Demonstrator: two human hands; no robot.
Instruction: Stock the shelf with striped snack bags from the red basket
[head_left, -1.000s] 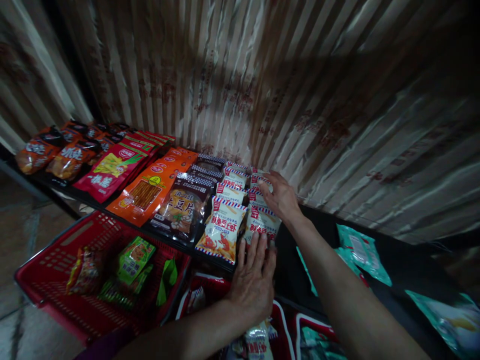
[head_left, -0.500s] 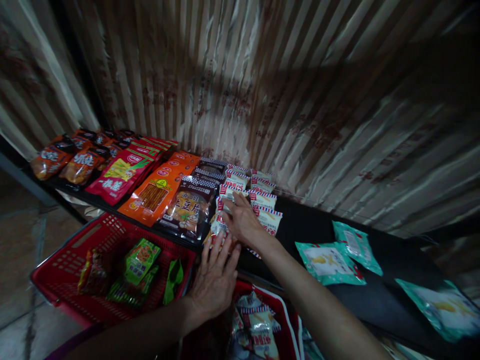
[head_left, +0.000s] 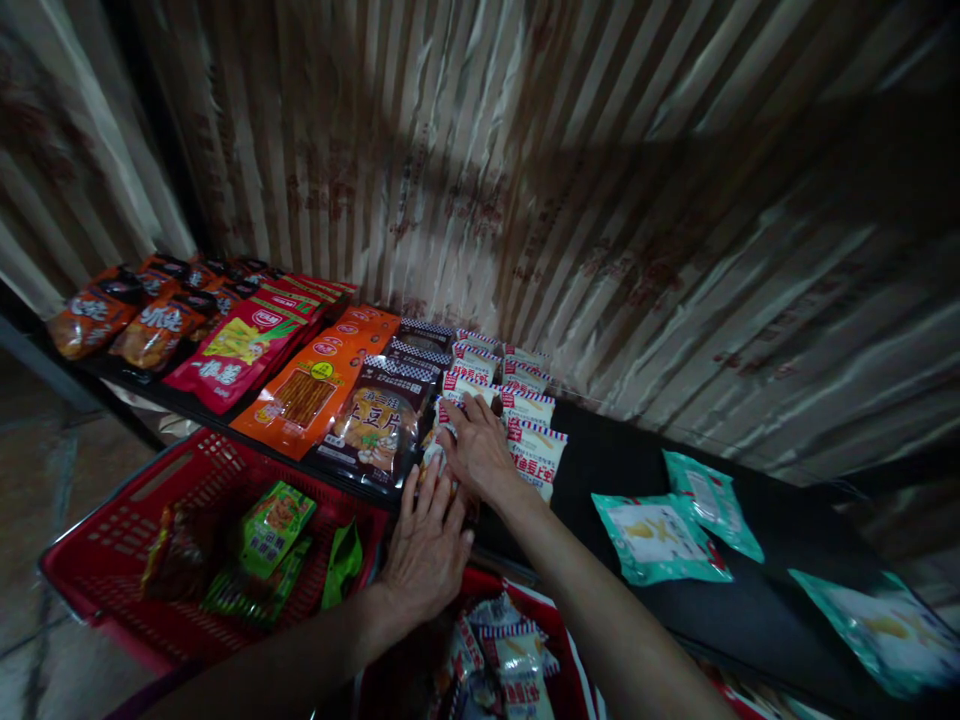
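Observation:
My right hand (head_left: 484,450) rests on a white snack packet (head_left: 435,450) at the front of its row, fingers extended over the top and thumb apart. Nearer me, my left hand (head_left: 427,555) lies on the packet's lower end with outstretched fingers. The hands cover most of this packet. Similar striped-edge snack packets (head_left: 536,455) stand in a second row to the right. Just left lies a dark potato-chip bag (head_left: 375,425). Below my hands, a red basket (head_left: 574,650) holds several more striped-edge packets (head_left: 517,660).
Orange bags (head_left: 300,400), pink-red bags (head_left: 232,350) and orange-black bags (head_left: 161,330) line the black shelf (head_left: 585,460) leftward. Turquoise packets (head_left: 660,540) lie at right. A red perforated basket (head_left: 187,470) with green packets stands lower left. Behind hangs a pleated sheet (head_left: 480,180).
My right hand has shifted slightly at the packet, fingers drawn closer together. My left hand remains at its near end. The view has shifted slightly.

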